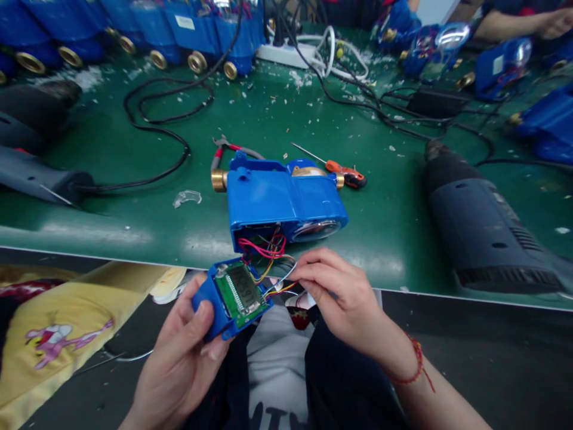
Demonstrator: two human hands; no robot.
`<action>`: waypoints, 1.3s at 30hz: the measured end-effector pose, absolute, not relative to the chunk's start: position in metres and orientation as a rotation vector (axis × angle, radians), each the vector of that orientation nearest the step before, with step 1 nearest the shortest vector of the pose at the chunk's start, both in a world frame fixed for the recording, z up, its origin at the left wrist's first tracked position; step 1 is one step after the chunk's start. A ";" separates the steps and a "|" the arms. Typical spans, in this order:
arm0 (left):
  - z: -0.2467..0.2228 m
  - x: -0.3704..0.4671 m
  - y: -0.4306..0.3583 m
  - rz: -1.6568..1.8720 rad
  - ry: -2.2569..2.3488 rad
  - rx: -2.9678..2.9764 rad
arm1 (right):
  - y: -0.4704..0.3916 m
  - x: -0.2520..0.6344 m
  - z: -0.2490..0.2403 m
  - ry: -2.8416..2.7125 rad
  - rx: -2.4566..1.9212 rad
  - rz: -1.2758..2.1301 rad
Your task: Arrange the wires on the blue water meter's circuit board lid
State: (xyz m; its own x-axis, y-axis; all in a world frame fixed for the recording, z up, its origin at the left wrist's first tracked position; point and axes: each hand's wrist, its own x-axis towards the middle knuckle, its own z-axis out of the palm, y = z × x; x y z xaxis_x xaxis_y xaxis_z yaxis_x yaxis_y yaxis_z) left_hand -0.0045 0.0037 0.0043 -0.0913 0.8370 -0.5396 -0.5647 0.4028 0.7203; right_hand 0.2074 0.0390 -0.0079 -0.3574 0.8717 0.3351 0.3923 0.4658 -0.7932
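My left hand (pixel 185 343) is closed round a blue plastic housing (pixel 206 298) that carries a green circuit board with an LCD display (pixel 244 288). Thin coloured wires (pixel 280 280) come off the board's right side, and my right hand (pixel 340 292) pinches them between thumb and fingers. Behind the display, a blue water meter body (pixel 268 197) with brass threaded ends lies on the green bench. Red and other wires (pixel 268 246) spill from its open front compartment toward the display housing. The far ends of the pinched wires are hidden by my fingers.
Heat guns lie at the right (pixel 483 227) and left (pixel 40 173). A screwdriver (pixel 344 173), pliers (pixel 221 146) and a clear plastic piece (pixel 187 197) surround the meter. Black cables (pixel 183 149), a white power strip (pixel 286 55) and several blue meters (pixel 188 36) stand behind. Another person's hand (pixel 555 24) is far right.
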 end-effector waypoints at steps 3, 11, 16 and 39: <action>0.004 -0.004 0.002 1.195 1.173 0.336 | 0.037 0.206 -0.008 -1.989 -1.071 0.810; 0.003 -0.003 0.000 1.204 1.148 0.407 | 0.037 0.198 -0.005 -2.077 -1.225 0.742; 0.002 -0.003 0.000 1.198 1.147 0.404 | 0.038 0.196 -0.004 -2.132 -1.200 0.691; 0.000 -0.002 -0.003 1.202 1.223 0.415 | 0.020 0.194 -0.004 -1.679 -1.275 0.653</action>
